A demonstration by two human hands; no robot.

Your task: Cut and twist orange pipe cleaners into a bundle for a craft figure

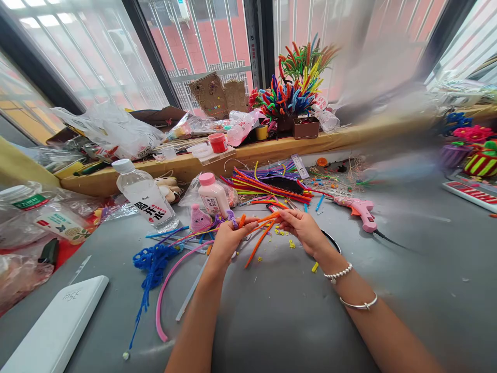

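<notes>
On the tabletop (287, 316), a bundle of pipe cleaners (264, 188) lies between the water bottle (146, 196) on its left and the glue gun (360, 207) on its right, before the windowsill (267, 151).

A window-side grey bench (419, 295) in pale daylight.
Tall windows (85, 57) in dark frames (264, 46) ran along the far side, metal bars (213, 20) beyond the glass and a pink outside wall (233, 44) behind those. A tan-edged ledge (272, 147) stretched beneath them, above the bench's back edge; towards the right it seemed to carry on, though blur smeared that part. Soft reflections dulled the grey top.
</notes>
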